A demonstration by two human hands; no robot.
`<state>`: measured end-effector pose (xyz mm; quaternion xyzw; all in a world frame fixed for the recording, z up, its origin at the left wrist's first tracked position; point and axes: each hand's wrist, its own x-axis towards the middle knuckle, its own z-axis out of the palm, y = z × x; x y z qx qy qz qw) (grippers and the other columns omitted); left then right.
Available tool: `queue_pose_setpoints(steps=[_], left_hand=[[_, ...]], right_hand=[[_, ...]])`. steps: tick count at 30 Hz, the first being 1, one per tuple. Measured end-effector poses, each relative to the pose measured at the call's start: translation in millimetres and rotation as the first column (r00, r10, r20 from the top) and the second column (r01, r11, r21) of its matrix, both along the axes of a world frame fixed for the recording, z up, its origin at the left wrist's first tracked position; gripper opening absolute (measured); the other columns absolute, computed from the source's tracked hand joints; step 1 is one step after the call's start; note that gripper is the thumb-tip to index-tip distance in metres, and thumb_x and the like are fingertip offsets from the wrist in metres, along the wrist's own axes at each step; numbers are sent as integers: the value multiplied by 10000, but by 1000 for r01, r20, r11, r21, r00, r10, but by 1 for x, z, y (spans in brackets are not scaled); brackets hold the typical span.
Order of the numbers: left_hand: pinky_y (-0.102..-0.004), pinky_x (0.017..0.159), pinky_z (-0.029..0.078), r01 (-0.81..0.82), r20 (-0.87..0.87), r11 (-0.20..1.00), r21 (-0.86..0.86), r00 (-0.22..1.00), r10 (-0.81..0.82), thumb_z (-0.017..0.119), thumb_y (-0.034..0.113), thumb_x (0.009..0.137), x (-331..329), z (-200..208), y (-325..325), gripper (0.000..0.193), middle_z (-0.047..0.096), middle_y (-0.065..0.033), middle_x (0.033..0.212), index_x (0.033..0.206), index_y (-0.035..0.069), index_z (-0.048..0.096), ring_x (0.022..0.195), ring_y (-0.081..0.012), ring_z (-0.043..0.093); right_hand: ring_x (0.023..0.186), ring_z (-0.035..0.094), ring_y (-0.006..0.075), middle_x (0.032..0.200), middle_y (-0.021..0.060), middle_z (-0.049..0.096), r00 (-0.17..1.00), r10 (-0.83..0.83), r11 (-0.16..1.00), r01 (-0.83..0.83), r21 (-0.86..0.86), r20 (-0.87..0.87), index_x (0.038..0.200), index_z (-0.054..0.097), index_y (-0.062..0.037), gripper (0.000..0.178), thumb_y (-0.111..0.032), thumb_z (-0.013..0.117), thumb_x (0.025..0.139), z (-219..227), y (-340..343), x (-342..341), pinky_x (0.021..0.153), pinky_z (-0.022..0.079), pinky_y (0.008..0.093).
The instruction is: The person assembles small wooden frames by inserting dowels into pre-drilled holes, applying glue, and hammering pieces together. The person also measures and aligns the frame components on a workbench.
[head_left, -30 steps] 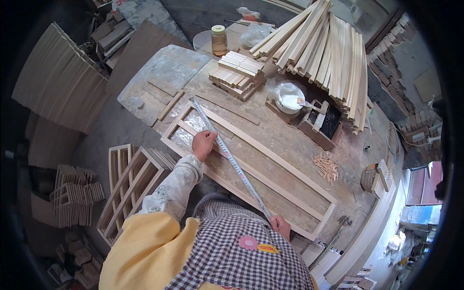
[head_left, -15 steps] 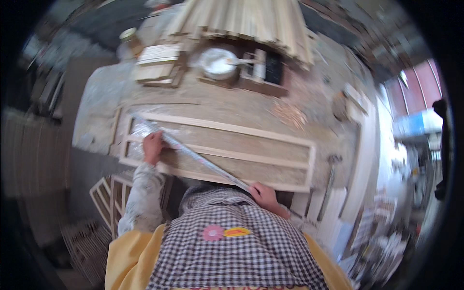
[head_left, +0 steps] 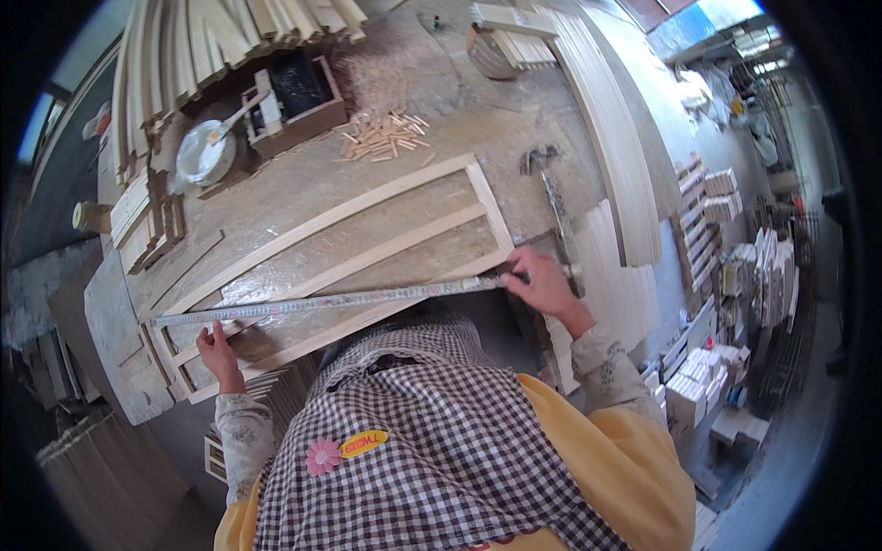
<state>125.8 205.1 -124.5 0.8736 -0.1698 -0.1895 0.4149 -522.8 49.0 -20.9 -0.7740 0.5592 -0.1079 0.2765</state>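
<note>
A ladder-like pale wooden frame (head_left: 354,264) lies on the worktable in front of me. A long, thin measuring tape (head_left: 367,298) with printed markings runs slantwise over it, from the far left corner to the near right corner. My right hand (head_left: 542,285) is closed around the tape's right end by that corner. What it grips at the very end is partly hidden. My left hand (head_left: 219,356) is over the frame's left end, thumb and forefinger apart, a fingertip touching the tape's lower edge.
A hammer (head_left: 554,197) lies right of the frame. Beyond are scattered wooden dowels (head_left: 386,136), a glue bowl (head_left: 206,153), a dark open box (head_left: 296,106) and stacked wood strips (head_left: 211,46). Long boards (head_left: 602,129) line the table's right side; a jar (head_left: 90,217) stands far left.
My view has turned to the right. The tape now lies closer to level in the picture. My left hand has gone from gripping the tape to touching its lower edge.
</note>
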Motion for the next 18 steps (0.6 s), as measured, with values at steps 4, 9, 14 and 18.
queue_pose_setpoints(steps=[4,9,14,18], left_hand=[[-292,767,473,50,21,999,-12,999,-50,748,384,968,4,-1,-6,633,598,-71,1032,1345,-80,538,882,-136,552],[-321,845,496,80,59,993,89,995,-85,747,400,959,1,7,-10,664,619,-117,1092,1343,-99,535,945,-186,592],[-352,901,503,102,111,984,145,987,-119,740,411,957,12,2,-5,691,639,-190,1185,1353,-114,531,1028,-236,618],[-356,900,505,92,109,982,165,988,-110,742,418,954,16,-3,-4,697,635,-201,1202,1355,-113,534,1031,-239,621]], right_hand=[[838,716,304,843,87,720,994,-75,997,72,38,83,1124,591,-89,299,-184,734,879,-10,-15,-33,814,497,443],[843,711,319,866,72,729,995,-66,996,62,56,78,1070,622,-114,190,-114,662,885,-42,-27,-43,863,459,478],[827,703,339,844,114,719,998,-69,995,68,79,5,987,657,-116,97,-118,641,892,-46,-32,-40,812,488,470],[814,711,337,840,126,725,994,-102,985,96,144,39,959,674,-93,83,-123,648,887,-38,-35,-38,754,529,448]])
